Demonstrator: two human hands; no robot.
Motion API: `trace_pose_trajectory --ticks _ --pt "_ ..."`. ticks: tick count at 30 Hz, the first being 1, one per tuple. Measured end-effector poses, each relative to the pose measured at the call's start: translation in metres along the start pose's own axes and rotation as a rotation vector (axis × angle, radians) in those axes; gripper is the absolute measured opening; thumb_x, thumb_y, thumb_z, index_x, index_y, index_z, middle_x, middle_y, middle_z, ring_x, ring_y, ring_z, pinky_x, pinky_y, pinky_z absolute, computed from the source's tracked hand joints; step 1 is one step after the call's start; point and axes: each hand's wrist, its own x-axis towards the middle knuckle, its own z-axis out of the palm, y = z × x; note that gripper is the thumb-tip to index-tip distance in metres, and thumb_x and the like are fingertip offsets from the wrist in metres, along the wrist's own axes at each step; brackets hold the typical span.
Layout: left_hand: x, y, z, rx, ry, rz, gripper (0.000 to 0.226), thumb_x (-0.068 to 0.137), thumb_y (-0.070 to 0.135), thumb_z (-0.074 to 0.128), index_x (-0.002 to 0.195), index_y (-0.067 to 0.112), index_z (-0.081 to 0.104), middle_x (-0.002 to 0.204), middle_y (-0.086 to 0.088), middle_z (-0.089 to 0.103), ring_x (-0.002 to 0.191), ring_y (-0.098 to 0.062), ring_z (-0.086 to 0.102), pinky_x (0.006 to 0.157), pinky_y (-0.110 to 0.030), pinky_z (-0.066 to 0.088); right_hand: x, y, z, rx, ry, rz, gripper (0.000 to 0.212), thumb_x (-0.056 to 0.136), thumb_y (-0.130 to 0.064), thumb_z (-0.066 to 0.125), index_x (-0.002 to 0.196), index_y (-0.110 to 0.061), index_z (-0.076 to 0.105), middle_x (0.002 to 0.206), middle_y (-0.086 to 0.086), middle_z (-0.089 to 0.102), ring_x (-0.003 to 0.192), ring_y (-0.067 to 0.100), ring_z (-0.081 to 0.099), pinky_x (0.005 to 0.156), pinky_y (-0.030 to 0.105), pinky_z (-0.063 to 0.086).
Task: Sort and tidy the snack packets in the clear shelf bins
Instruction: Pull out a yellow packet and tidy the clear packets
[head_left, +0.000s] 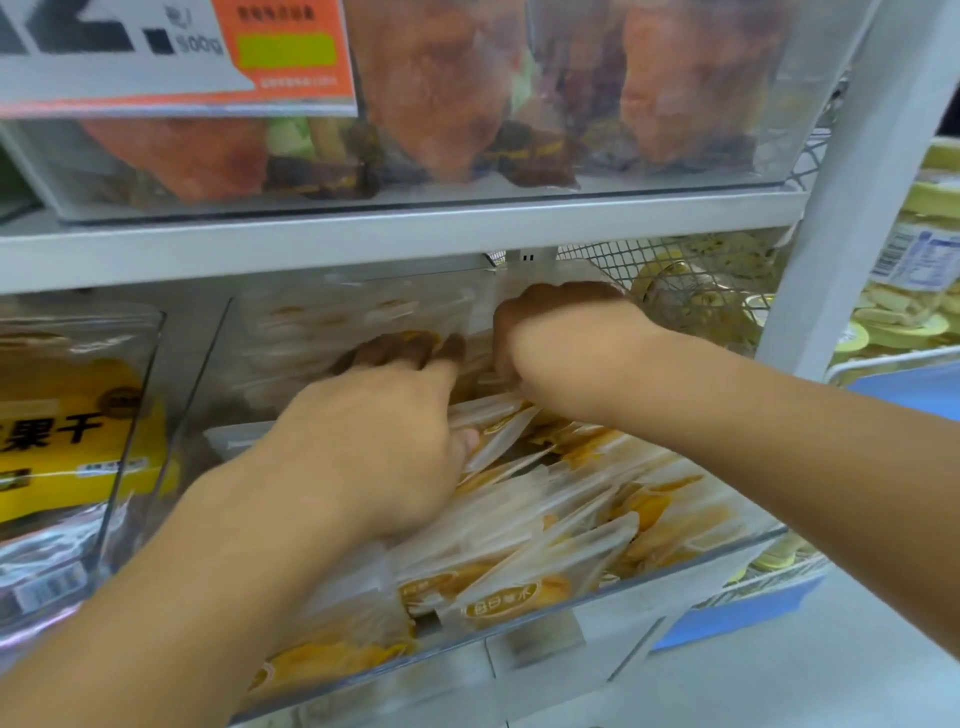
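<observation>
Reaching into the clear bin (717, 564), your left hand (374, 441) presses flat on the mango packets (561, 519); your right hand (550, 353) curls at the bin's back, its grip's contents unclear. Packets lie jumbled: most tidying remains.

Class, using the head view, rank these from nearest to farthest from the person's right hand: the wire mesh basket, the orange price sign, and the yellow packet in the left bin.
1. Wire mesh basket: just to the right of the right hand, nearly touching it.
2. Orange price sign: upper left, on the shelf above.
3. Yellow packet: far left, in the neighbouring bin.
</observation>
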Motion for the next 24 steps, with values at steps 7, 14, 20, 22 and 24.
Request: trace_pose_trajectory --ticks 7,14,20,22,24 --pt "0.002 -0.002 0.001 -0.026 -0.076 0.009 0.072 0.100 0.064 0.021 0.157 0.037 -0.014 0.167 0.011 -0.011 0.155 -0.019 -0.009 0.126 -0.041 0.008 0.003 0.027 -0.006 0.040 -0.027 0.050 0.011 0.095 -0.024 0.056 0.104 -0.021 0.062 0.106 0.003 0.062 0.087 0.027 0.056 0.083 0.032 0.051" --pt "0.000 0.003 -0.005 -0.112 -0.032 0.002 0.103 0.069 0.095 0.026 0.155 0.039 0.020 0.156 0.009 0.040 0.138 -0.019 0.042 0.107 -0.039 0.042 -0.004 0.064 -0.009 0.504 -0.108 0.131 0.022 0.097 -0.034 0.062 0.108 -0.023 0.077 0.111 -0.006 0.073 0.101 0.016 0.065 0.082 0.017 0.048" --pt "0.005 0.000 -0.003 -0.155 0.001 0.049 0.088 0.077 0.083 0.045 0.152 0.041 0.027 0.153 0.012 0.043 0.134 -0.017 0.046 0.108 -0.041 0.045 0.004 0.065 -0.004 0.166 -0.256 0.128 0.033 0.097 -0.045 0.055 0.104 -0.017 0.073 0.104 0.004 0.072 0.093 0.023 0.066 0.088 0.039 0.057" --pt "0.004 -0.003 -0.002 -0.201 -0.017 0.064 0.083 0.082 0.079 0.045 0.153 0.040 0.027 0.153 0.012 0.043 0.136 -0.015 0.045 0.109 -0.040 0.044 0.005 0.064 -0.009 0.098 -0.236 0.114 0.035 0.097 -0.046 0.054 0.112 -0.020 0.071 0.110 0.002 0.069 0.102 0.023 0.063 0.096 0.037 0.051" --pt "0.004 -0.007 -0.001 -0.215 0.012 0.082 0.075 0.086 0.075 0.042 0.153 0.042 0.027 0.152 0.014 0.045 0.135 -0.014 0.046 0.108 -0.040 0.045 0.003 0.070 -0.010 0.197 -0.248 0.096 0.028 0.095 -0.045 0.058 0.109 -0.025 0.072 0.104 -0.003 0.071 0.100 0.019 0.064 0.093 0.034 0.051"
